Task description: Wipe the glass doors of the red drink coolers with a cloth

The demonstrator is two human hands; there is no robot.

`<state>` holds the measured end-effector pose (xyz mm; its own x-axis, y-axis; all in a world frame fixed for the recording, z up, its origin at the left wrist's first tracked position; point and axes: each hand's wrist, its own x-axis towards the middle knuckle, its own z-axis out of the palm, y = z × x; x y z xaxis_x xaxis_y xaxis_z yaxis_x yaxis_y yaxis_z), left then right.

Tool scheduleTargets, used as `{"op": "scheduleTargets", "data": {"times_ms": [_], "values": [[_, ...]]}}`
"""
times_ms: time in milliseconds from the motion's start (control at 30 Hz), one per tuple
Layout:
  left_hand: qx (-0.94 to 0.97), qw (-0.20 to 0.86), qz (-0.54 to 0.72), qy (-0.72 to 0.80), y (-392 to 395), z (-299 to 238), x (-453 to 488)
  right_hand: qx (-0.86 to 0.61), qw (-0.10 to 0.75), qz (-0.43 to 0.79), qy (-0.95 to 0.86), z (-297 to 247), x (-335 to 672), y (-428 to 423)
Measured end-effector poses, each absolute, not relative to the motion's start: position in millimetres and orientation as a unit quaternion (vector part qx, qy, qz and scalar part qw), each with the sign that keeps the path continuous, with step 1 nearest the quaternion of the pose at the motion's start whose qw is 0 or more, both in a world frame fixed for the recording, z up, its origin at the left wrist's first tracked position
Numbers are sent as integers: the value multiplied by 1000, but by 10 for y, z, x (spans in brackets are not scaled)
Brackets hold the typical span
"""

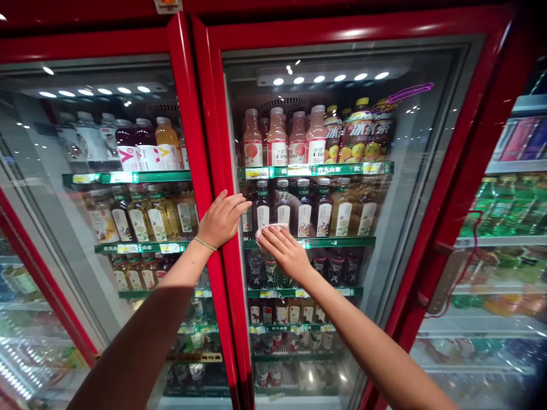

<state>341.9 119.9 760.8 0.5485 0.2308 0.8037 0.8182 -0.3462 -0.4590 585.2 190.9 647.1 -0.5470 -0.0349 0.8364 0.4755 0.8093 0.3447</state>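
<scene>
My right hand (pixel 284 251) presses a folded white cloth (pixel 272 229) flat against the glass door (pixel 410 188) of a red-framed drinks cooler, with the fingers lying over the cloth. My left hand (pixel 224 219) rests on the red door frame (pixel 228 273), fingers stretched toward the glass and holding nothing. A thin band circles the left wrist. Behind the glass near both hands stand dark tea bottles (pixel 303 208) on a green-edged shelf (pixel 325 242). Part of the cloth is hidden under my fingers.
A second glass door (pixel 38 148) with bottled drinks is on the left. On the right door's edge is a handle (pixel 447 279) with a red cord. Green bottles (pixel 499 205) stand on shelves at far right. Purple and yellow light streaks reflect in the upper glass.
</scene>
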Motion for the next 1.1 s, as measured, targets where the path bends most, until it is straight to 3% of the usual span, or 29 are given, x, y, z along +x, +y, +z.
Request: {"op": "scheduleTargets", "data": {"times_ms": [233,467,700,933,1100], "values": [[-733,497,-305,-350,1199,7593,3441,-238,586,-270,-726,6898,6316,2080],[-727,523,-275,-349,1178,7606,3466,-141,463,-293,-825,6730,6458,2097],[-730,540,-260,-329,1168,7598,3489,-231,589,-279,-722,6867,6450,2110],[-722,559,-244,-326,1150,7618,3491,-131,489,-334,-795,6724,6478,2097],[-714,572,-245,-322,1161,7617,3507,-227,604,-288,-707,6947,6626,2195]]}}
